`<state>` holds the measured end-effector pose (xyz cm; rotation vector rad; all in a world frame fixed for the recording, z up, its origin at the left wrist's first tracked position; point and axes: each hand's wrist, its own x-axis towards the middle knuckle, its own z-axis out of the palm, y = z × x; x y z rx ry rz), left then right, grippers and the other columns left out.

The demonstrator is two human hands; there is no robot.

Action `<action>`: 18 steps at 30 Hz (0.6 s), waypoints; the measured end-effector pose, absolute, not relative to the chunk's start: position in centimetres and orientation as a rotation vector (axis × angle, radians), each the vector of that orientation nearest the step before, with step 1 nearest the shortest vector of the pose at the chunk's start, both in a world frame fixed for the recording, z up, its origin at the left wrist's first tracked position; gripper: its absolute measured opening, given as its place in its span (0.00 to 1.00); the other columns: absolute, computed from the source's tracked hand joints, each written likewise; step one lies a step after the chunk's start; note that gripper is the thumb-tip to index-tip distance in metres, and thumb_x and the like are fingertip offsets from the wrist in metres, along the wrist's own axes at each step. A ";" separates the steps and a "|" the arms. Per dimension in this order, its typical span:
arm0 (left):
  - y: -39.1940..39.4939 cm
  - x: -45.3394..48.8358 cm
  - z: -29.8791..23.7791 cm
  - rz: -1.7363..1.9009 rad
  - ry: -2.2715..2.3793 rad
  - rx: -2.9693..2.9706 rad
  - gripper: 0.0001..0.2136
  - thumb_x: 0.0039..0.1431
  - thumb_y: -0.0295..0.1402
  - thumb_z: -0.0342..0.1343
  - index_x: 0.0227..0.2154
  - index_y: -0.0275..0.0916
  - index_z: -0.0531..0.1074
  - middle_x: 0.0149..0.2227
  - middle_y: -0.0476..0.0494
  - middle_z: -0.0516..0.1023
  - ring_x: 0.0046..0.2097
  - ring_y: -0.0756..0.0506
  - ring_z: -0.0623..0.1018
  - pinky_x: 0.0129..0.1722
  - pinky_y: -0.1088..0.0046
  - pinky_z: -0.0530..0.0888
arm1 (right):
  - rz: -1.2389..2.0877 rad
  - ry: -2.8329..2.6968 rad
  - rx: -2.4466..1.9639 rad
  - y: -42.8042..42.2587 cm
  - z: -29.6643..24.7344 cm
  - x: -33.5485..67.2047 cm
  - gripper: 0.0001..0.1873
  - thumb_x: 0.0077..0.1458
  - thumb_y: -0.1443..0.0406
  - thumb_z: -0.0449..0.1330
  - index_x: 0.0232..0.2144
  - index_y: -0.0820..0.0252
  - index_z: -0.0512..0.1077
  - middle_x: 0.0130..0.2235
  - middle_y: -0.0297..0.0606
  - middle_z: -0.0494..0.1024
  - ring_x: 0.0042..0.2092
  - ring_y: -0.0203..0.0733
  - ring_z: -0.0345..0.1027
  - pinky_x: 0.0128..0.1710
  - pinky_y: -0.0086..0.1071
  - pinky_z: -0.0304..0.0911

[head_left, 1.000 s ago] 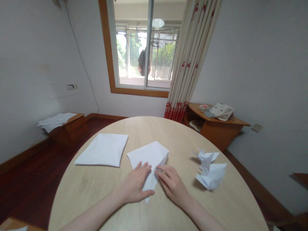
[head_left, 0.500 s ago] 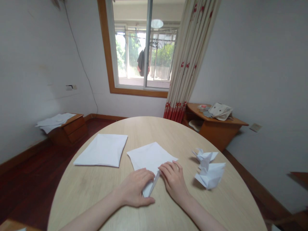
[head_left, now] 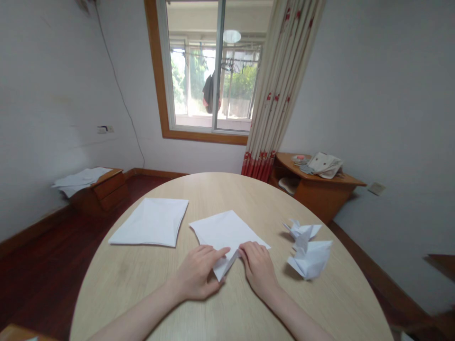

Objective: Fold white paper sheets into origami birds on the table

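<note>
Head view: we see the white sheet (head_left: 228,229) mostly ahead, our left fingers (head_left: 220,253) pinching its near corner, right fingers (head_left: 250,250) gripping its near-right edge.

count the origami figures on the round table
2: the farther origami figure and the nearer origami figure, both to the right of the right hand; they overlap in view, so parts may be hidden.

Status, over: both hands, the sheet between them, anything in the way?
Left hand and right hand both touching white sheet. Sheet on table, partly folded near the hands. Paper stack left, folded figures right, both apart from it.
</note>
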<state>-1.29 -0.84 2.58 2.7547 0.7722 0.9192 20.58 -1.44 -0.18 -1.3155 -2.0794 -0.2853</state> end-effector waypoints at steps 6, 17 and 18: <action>-0.3 -1.4 2.0 1.198 0.862 2.632 0.22 0.62 0.32 0.51 0.58 0.40 0.56 0.41 0.42 0.78 0.42 0.42 0.76 0.44 0.63 0.73 | -0.186 -2.062 -1.283 -1.5 -0.5 20.5 0.16 0.68 0.64 0.41 0.33 0.58 0.65 0.30 0.37 0.72 0.32 0.43 0.67 0.32 0.33 0.58; 0.3 -1.6 0.5 1.498 1.045 2.560 0.18 0.66 0.33 0.50 0.57 0.41 0.56 0.45 0.38 0.73 0.46 0.41 0.73 0.46 0.62 0.72 | 0.377 -1.960 -1.247 -2.0 0.0 20.1 0.12 0.65 0.63 0.47 0.36 0.57 0.70 0.35 0.39 0.77 0.37 0.43 0.72 0.37 0.32 0.63; 0.3 -1.6 0.5 1.511 1.057 2.570 0.19 0.66 0.33 0.50 0.58 0.41 0.55 0.47 0.38 0.72 0.48 0.41 0.73 0.48 0.61 0.71 | 0.427 -1.939 -1.253 -2.0 0.1 20.0 0.12 0.64 0.63 0.48 0.36 0.58 0.70 0.35 0.39 0.77 0.37 0.43 0.72 0.38 0.33 0.64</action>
